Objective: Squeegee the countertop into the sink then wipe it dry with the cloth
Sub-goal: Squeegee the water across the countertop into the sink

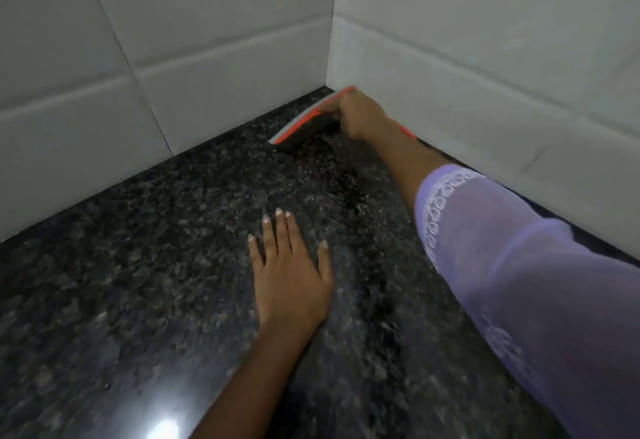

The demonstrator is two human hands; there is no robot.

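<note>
orange squeegee [304, 120] within right hand [363, 114] fingers [341, 106]

White tiled walls [214, 23] meet in a corner.

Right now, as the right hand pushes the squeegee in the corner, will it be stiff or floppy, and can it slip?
The squeegee probably feels light: the right hand alone holds it. Its orange frame looks stiff, while the grey blade edge likely bends a little against the countertop. The glossy stone may let it glide easily; the left hand lies flat there.
</note>
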